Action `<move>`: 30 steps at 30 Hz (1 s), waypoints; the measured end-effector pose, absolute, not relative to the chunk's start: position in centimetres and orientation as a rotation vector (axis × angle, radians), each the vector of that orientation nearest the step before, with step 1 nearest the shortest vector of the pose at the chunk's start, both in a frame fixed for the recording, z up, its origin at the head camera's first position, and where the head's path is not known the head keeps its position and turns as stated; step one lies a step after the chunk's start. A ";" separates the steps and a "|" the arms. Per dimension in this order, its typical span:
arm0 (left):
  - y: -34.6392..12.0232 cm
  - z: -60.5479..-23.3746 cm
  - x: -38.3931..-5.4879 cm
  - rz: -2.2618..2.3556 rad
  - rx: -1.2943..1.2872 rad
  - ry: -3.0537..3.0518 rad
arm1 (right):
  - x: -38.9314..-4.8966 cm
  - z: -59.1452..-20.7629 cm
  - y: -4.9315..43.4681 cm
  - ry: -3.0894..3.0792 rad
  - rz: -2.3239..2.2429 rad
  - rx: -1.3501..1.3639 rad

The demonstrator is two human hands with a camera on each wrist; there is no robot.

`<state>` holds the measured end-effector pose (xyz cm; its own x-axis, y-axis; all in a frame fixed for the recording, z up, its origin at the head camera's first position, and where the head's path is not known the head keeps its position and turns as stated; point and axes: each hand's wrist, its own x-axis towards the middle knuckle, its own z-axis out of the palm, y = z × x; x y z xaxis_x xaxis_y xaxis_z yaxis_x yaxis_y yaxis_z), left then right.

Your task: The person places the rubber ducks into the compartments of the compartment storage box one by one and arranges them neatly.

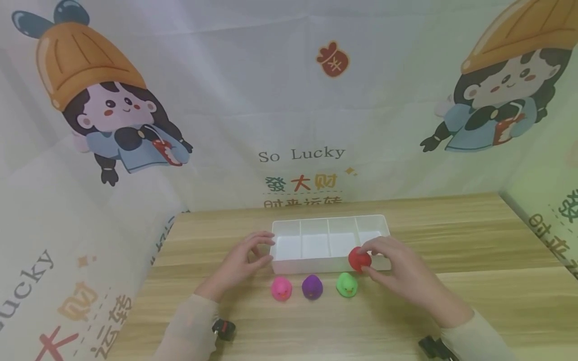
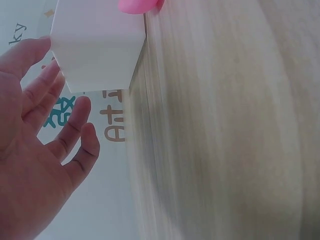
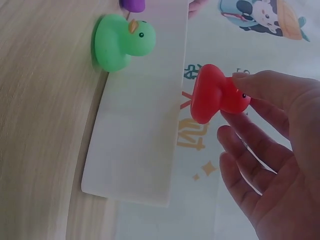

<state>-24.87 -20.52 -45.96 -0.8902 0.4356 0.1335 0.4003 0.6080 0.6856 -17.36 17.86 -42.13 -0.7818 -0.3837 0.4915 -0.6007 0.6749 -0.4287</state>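
While the left hand (image 1: 244, 260) rests spread against the white tray (image 1: 289, 228), the right hand (image 1: 397, 271) pinches a red duck (image 1: 358, 259).

The head view looks down and forward over the pale wooden counter (image 1: 474, 240); both wrist views sit close, sharing the white plastic divided tray (image 1: 329, 244) (its outer wall beside the fingers).

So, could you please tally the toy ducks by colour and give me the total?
red duck: 1, pinched in the right hand
green duck: 1
purple duck: 1
pink duck: 1
Total: 4 ducks
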 end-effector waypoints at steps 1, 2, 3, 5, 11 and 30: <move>-20.5 -46.0 -24.9 1.165 0.721 2.773 | -17.5 -42.2 17.8 -2.523 0.829 0.776; -20.5 -46.0 -24.8 1.163 0.720 2.772 | -17.6 -42.2 17.8 -2.519 0.824 0.777; -20.5 -46.0 -24.8 1.164 0.719 2.771 | -17.7 -42.3 17.8 -2.514 0.821 0.781; -20.5 -46.1 -24.8 1.168 0.717 2.769 | -17.9 -42.4 17.7 -2.511 0.816 0.785; -20.4 -46.0 -24.8 1.162 0.698 2.759 | -18.7 -42.5 17.4 -2.527 0.832 0.793; -20.4 -46.0 -25.1 1.169 0.730 2.761 | -20.2 -41.6 14.7 -2.571 0.888 0.800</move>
